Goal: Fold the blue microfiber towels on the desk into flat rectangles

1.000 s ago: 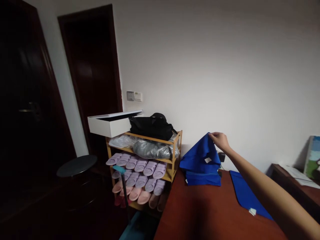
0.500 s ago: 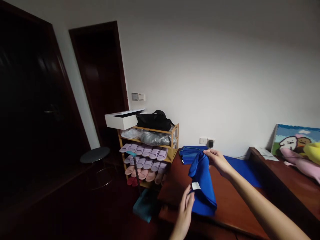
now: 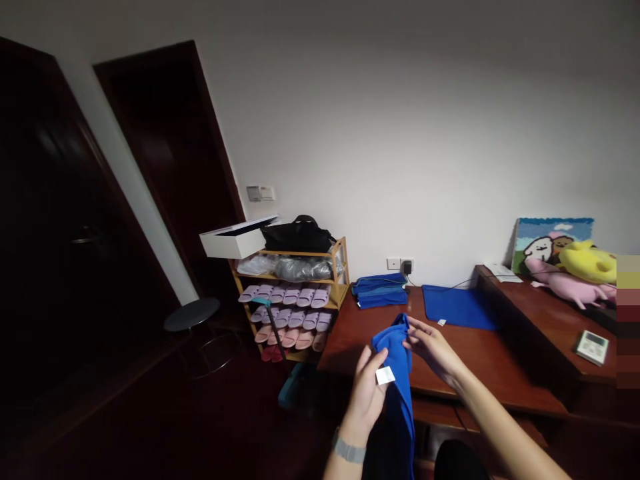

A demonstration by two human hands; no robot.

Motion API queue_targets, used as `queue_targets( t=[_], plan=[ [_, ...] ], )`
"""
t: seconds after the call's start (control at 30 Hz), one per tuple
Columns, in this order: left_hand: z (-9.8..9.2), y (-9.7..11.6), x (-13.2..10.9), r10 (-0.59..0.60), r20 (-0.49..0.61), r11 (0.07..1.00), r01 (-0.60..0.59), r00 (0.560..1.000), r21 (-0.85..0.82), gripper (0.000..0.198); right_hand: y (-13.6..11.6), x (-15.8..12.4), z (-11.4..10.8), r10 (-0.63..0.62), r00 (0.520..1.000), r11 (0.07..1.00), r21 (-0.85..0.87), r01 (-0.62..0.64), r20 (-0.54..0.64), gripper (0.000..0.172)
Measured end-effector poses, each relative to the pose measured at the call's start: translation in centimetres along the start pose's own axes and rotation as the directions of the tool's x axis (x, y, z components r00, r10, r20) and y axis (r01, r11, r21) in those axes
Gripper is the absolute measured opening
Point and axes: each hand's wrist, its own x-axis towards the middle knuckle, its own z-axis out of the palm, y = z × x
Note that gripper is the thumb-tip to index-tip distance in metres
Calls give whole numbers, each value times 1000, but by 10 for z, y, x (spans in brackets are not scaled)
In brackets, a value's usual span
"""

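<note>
The fingers (image 3: 411, 333) of the right hand (image 3: 433, 347) are pinching the bunched top of a blue cloth (image 3: 400, 407), closed on its upper fold. Lower down, the left hand (image 3: 367, 393) is gripping the same cloth, its thumb pressing beside a small white tag (image 3: 385, 375) sewn to the fabric. The cloth is hanging in a narrow drape between the two hands (clear of any surface) and is dropping past the near edge of the dark red table (image 3: 475, 373) toward the bottom of the view. A grey wristband (image 3: 349, 451) is sitting on the left wrist.

Farther back on the table, a stack of folded blue cloths (image 3: 380, 291) is lying near the wall, and a flat blue cloth (image 3: 457, 307) is spreading out just beside it. A charger (image 3: 407, 267) is plugging into the wall socket above them. On the raised desk to the right, a white device (image 3: 593, 347), possibly a remote, is lying near the edge, with a pink plush toy (image 3: 565, 285) and a yellow plush toy (image 3: 587, 261) resting in front of a picture (image 3: 540, 239).

Left of the table, a wooden shoe rack (image 3: 343, 280) is holding rows of slippers (image 3: 283, 317), with a white box (image 3: 233, 243) and a black bag (image 3: 297, 233) on top. A round stool (image 3: 191, 314) is standing near the dark doors (image 3: 150, 167).
</note>
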Motion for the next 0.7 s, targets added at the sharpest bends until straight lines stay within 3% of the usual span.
queue_targets(
  t=[0.1, 0.23, 0.3, 0.37, 0.53, 0.7],
  plan=[
    [4, -4, -1, 43, -25, 996, -41, 999, 78, 43, 12, -26, -1, -156, 988, 983, -102, 154, -14, 65],
    [7, -18, -3, 148, -55, 977, -137, 987, 164, 63, 29, -70, 2, -350, 936, 847, -420, 327, 22, 46],
    [7, -26, -5, 186, -31, 952, -173, 982, 254, 69, 40, -87, 0, -417, 909, 755, -548, 360, 22, 42],
    [5, -33, -6, 169, 15, 913, -162, 986, 374, 59, 49, -96, -5, -455, 890, 711, -611, 348, -22, 42],
    [-4, -42, -9, 55, 47, 890, -70, 997, 450, 47, 53, -103, -22, -363, 929, 803, -530, 271, -76, 47],
    [-12, -42, -13, 74, 146, 768, -150, 986, 622, 40, 55, -109, -29, -224, 973, 901, -392, 185, -57, 50]
  ],
)
